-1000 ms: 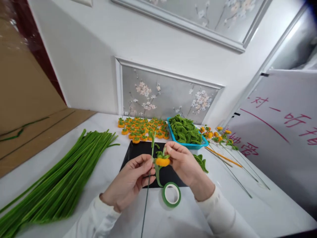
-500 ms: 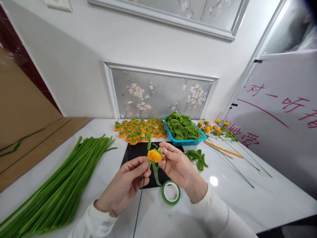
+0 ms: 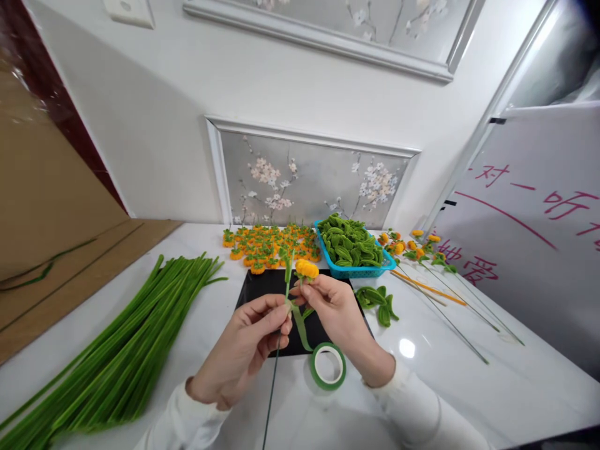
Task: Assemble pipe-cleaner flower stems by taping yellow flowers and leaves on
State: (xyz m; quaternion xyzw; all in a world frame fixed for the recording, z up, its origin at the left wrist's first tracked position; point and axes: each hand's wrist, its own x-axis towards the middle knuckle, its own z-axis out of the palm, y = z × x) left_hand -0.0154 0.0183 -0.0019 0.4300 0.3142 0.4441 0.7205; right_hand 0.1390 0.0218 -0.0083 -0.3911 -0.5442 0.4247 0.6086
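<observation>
Between the fingertips of my left hand (image 3: 255, 334) is a thin dark green stem wire (image 3: 270, 400), upright, with a fuzzy green piece (image 3: 287, 269) at its top. A strip of green floral tape (image 3: 301, 328) runs from those fingertips down to its roll (image 3: 328, 366) on the table. My right hand (image 3: 335, 312) pinches an orange fuzzy flower (image 3: 307, 269) from below, its head just right of the stem's top. A black mat (image 3: 253, 289) lies under both hands.
Bundled green pipe cleaners (image 3: 126, 337) lie at left. Behind stand several orange flower heads (image 3: 272, 247) and a blue basket (image 3: 360, 272) of green leaves (image 3: 349, 240). Loose leaves (image 3: 377, 300), thin wires (image 3: 450, 312) and finished-looking flower stems (image 3: 417, 244) are at right.
My right hand has turned the orange flower upright and shifted it up and right from the stem. My left hand keeps its hold on the wire. The view has shifted slightly.
</observation>
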